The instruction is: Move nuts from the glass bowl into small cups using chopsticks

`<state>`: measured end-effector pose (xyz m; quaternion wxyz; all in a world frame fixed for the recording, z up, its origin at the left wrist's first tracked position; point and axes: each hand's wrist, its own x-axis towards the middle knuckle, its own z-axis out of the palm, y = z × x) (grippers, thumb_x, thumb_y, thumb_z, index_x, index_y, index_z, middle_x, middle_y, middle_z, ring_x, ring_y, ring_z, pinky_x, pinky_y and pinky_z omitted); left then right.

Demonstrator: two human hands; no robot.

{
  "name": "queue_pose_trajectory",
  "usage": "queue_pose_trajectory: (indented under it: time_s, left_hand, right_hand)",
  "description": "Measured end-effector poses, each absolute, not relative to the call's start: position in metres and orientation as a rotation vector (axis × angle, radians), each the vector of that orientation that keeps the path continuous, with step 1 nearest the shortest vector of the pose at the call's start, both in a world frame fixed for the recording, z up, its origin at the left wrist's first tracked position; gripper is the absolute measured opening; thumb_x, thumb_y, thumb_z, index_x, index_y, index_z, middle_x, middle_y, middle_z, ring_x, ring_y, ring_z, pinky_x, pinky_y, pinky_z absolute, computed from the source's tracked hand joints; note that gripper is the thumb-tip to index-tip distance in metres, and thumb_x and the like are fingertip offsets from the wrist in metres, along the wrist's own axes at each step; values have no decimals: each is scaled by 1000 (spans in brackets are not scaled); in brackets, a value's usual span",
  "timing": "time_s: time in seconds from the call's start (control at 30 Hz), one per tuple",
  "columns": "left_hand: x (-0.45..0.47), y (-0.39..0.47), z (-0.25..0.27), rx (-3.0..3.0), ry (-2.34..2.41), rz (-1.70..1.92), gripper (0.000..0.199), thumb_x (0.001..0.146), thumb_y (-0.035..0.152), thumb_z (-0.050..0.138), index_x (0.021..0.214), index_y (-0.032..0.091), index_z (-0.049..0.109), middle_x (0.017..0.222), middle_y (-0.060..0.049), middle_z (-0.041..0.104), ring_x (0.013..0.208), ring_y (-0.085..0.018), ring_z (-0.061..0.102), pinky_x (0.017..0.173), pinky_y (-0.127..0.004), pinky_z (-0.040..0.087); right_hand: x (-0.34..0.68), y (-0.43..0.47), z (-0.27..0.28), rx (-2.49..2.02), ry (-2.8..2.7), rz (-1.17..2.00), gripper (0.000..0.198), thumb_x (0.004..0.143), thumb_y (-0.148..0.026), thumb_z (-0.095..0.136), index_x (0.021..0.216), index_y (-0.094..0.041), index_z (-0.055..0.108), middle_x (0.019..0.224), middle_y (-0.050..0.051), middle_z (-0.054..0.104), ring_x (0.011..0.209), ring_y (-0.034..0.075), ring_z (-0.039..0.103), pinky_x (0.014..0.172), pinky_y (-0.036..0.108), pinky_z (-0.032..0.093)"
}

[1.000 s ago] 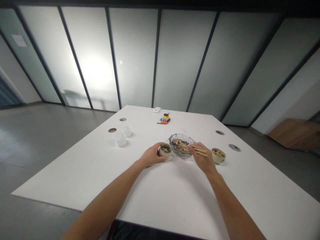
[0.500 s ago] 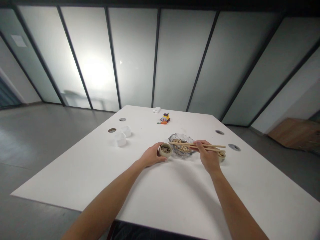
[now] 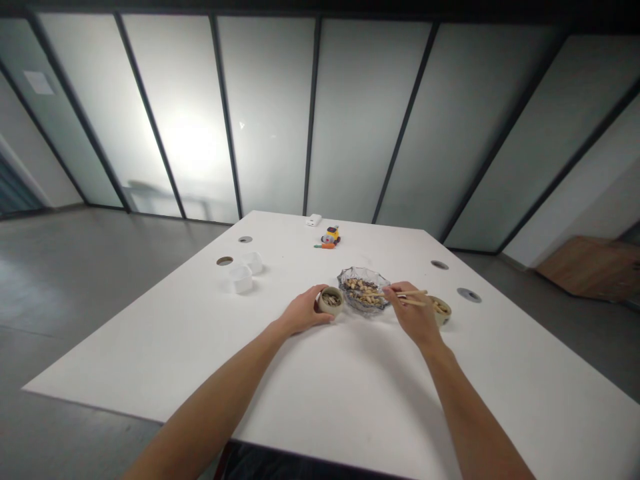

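My left hand (image 3: 303, 311) is wrapped round the side of a small pale cup (image 3: 331, 311) that stands on the table and holds dark seeds, perhaps sunflower seeds. Between my hands is a clear glass bowl (image 3: 345, 292) with a mix of peanuts and dark seeds. A pair of wooden chopsticks (image 3: 413, 294) is gripped in my right hand (image 3: 412, 316); their tips reach down into the bowl's contents. Just right of that hand stands a second small cup (image 3: 445, 319) with peanuts, partly hidden by the hand.
Two clear plastic containers (image 3: 241, 280) stand on the left of the white table (image 3: 210, 347). Farther back are a yellow toy vehicle (image 3: 331, 235), a toy carrot (image 3: 325, 246) and a white box-like device (image 3: 313, 220). Round holes (image 3: 469, 295) pierce the tabletop near both sides.
The chopstick tips have moved from the left cup's side of the bowl rightward and down into the nuts. My left hand and its cup have stayed put.
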<state>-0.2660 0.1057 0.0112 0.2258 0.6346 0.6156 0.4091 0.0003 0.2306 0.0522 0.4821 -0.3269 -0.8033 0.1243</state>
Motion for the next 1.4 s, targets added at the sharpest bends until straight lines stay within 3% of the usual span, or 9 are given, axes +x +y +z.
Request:
queue_pose_trajectory:
  time_s: [0.2,0.43,0.9,1.1,1.2,1.3,1.4]
  left_hand:
    - [-266,105,12,1766,1705,1132,76,75,34,87,144,26,57,142,-9,68,123,-30,67,105,-42,54]
    - [-267,107,10,1757,1700,1120,75,73,33,88,143,28,59,138,-8,70,116,-30,69,99,-40,57]
    - [-266,107,11,1760,1729,1093,75,73,32,87,142,28,60,136,-8,71,109,-28,71,94,-39,57]
    - [-266,106,12,1751,1729,1094,76,73,33,87,143,27,59,136,-8,71,107,-27,71,93,-38,58]
    - [-267,106,11,1747,1728,1087,77,73,34,87,144,27,58,136,-8,71,104,-27,72,94,-39,58]
    - [-267,107,9,1751,1733,1096,78,72,33,87,144,27,58,138,-9,70,106,-27,72,95,-40,57]
    - [-268,107,8,1755,1737,1099,77,72,34,87,144,27,59,136,-8,71,104,-27,72,93,-39,58]
  right_hand:
    - [1,231,52,-750,-2016,364,58,96,-76,51,82,-24,73,84,8,76,78,25,70,75,38,54]
    - [1,229,52,-740,-2008,413,60,95,-78,51,80,-24,74,83,9,76,77,25,70,73,38,54]
    - [2,229,57,-743,-1823,349,50,93,-70,62,80,-23,74,81,8,76,78,25,72,75,39,59]
    - [-6,227,55,-697,-1523,940,44,84,-66,75,85,-23,71,79,5,77,65,24,75,70,44,68]
    - [-10,223,57,-687,-1521,1042,43,81,-66,79,81,-23,70,78,4,77,63,24,75,73,45,69]
    - [-8,223,59,-734,-1551,977,47,82,-70,75,81,-23,70,79,6,77,64,25,75,71,44,68]
    - [-1,227,60,-828,-1619,722,54,85,-76,66,82,-23,71,77,7,76,68,26,75,68,40,63]
